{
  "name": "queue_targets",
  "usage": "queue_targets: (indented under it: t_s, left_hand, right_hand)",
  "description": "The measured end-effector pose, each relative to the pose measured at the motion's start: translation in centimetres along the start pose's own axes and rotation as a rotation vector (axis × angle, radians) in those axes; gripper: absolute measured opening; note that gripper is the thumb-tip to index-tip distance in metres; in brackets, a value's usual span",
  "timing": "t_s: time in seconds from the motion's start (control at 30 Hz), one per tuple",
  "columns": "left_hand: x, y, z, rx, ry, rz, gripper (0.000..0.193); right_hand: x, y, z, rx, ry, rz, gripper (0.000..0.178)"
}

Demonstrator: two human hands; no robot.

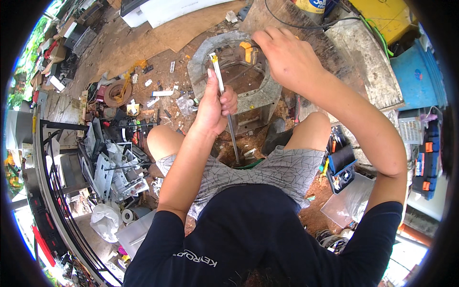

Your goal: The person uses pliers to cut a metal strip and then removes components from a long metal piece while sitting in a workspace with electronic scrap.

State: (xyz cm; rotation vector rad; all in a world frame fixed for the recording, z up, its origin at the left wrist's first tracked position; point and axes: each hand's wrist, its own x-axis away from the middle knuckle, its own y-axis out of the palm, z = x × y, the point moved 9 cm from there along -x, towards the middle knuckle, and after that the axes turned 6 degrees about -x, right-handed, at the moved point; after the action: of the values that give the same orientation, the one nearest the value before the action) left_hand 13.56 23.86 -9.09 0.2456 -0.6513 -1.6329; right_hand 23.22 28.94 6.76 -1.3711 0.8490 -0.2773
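My left hand (215, 107) is wrapped round a long, thin silver metal strip (219, 79), its thumb lying along the upper part. The strip is tilted, with a small yellow piece at its far end and its lower end between my knees. Just beyond stands a grey octagonal stand (201, 67) with an open middle. My right hand (289, 57) is at the stand's far right rim, fingers bent and close together. What they hold, if anything, is hidden. A yellow-orange object (246, 50) lies at the stand's inner edge, left of that hand.
Dismantled metal parts (112, 172) are heaped at the left beside a black metal frame (60, 125). Small scraps litter the brown ground. At the right are a worn wooden board (366, 71), a blue bin (416, 76) and a dark tool pouch (341, 165).
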Motion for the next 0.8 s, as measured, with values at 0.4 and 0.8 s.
queue_targets:
  t_s: [0.4,0.8]
  left_hand:
    - [0.0,-0.6,-0.1,-0.032,0.022,0.054,0.067]
    - [0.0,-0.7,0.4,-0.069,0.068,0.099,0.066]
  right_hand:
    - [-0.4,0.2,-0.7,0.052,-0.029,-0.017,0.026]
    - [-0.4,0.8,-0.6,0.033,0.018,-0.088,0.030]
